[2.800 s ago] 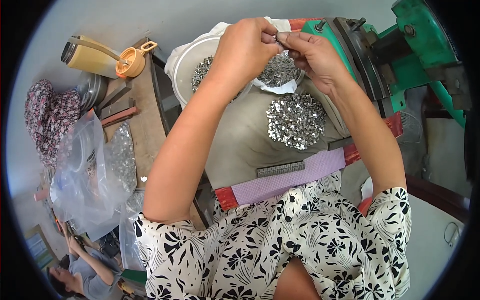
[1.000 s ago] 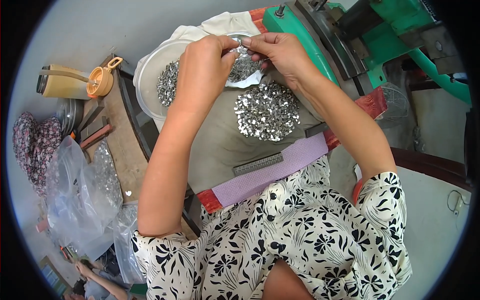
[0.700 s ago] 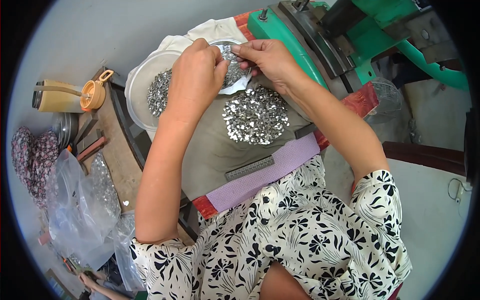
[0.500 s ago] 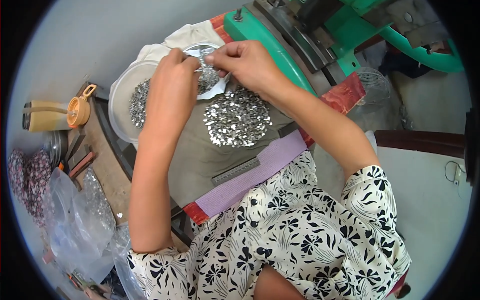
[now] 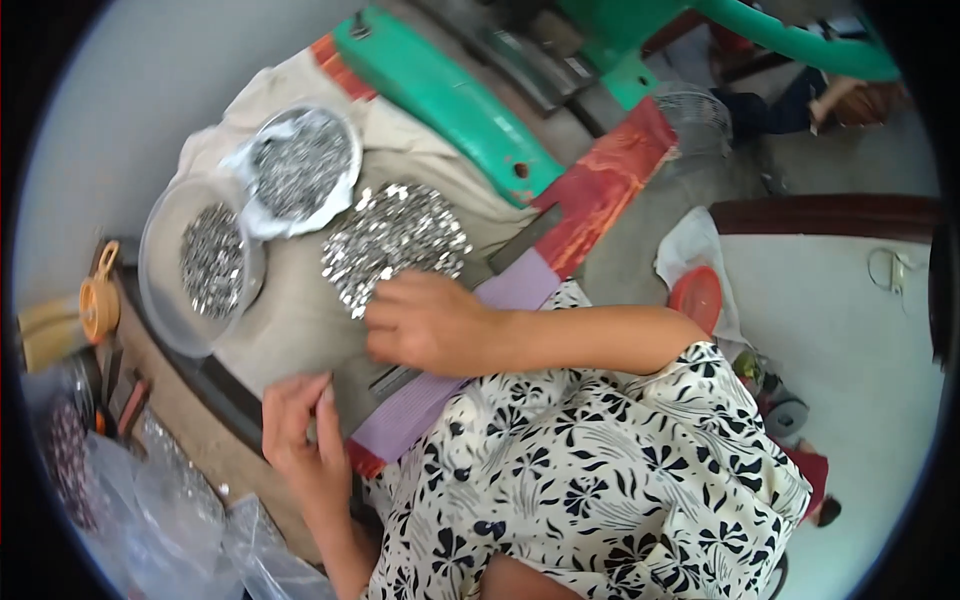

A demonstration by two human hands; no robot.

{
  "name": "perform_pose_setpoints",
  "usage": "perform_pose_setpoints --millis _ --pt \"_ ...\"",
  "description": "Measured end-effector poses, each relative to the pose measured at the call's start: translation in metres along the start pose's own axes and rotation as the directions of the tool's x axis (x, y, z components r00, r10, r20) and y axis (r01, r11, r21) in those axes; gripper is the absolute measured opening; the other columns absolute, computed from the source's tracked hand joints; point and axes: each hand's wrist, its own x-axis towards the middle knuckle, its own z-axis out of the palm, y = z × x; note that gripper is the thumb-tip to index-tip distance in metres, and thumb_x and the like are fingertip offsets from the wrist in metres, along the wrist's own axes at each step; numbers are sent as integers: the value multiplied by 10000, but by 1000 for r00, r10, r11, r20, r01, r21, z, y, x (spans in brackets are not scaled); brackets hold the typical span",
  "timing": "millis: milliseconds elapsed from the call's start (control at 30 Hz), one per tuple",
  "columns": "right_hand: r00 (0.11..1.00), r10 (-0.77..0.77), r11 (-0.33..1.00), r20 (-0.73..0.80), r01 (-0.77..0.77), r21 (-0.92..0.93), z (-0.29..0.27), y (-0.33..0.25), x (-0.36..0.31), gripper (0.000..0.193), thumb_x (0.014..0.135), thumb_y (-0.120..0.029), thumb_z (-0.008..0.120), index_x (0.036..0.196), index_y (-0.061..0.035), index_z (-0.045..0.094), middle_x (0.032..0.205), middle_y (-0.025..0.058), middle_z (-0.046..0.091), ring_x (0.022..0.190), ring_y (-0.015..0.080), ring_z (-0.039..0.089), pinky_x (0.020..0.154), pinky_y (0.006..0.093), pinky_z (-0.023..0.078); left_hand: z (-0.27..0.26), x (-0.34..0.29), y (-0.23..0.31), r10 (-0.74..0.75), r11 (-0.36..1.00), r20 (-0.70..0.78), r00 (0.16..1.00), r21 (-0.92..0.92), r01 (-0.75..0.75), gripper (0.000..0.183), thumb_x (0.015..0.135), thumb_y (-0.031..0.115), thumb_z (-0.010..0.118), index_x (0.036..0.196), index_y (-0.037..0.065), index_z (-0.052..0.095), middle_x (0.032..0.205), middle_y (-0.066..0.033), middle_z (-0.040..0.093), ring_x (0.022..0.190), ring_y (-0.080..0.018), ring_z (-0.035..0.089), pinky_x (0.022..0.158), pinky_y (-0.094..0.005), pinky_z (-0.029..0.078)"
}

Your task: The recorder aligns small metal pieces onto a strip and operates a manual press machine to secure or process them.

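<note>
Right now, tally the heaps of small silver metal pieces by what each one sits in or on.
Heap in the clear round plastic dish: 1
Heap in the white-lined bowl: 1
Loose heap on the beige cloth: 1
Total: 3

Both hands (image 5: pixel 425 322) beside heap of silvery pieces (image 5: pixel 393 240)

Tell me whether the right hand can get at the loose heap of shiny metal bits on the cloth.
Probably yes: the right hand rests at the near edge of the heap, fingers toward it, with nothing between them.
</note>
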Motion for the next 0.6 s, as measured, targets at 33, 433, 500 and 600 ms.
perform_pose_setpoints --millis 33,433,500,600 --pt "1000 -16 1000 -11 16 -5 1 0 0 118 686 -218 640 715 -106 615 747 22 503 800 212 546 662 351 451 4 -9 -4 -34 999 -10 999 -11 34 192 824 -103 618 985 -19 678 931 -152 639 845 -283 612 761 -347 494" --pt "993 -107 983 -52 98 -156 11 -6 3 156 642 -252 618 647 -96 631 762 31 534 849 225 537 704 331 431 19 -54 -22 -158 988 49 986 5 157 361 828 113 793 1158 17 681 1003 -106 622 774 -209 570 633 -304 482" --pt "993 -107 978 -42 98 -183 11 -3 2 156 642 -252 617 648 -97 633 758 31 532 852 227 538 711 336 431 20 -50 -25 -111 994 69 991 6 111 355 808 95 802 1134 13 685 1002 -110 624 734 -221 569 622 -316 483" --pt "990 -136 967 -25 128 -219 7 -4 2 154 645 -247 618 654 -97 650 768 26 542 853 231 540 739 343 429 20 -43 -23 -24 998 106 994 59 18 376 765 122 845 1093 13 695 1014 -135 631 823 -261 607 686 -344 509"
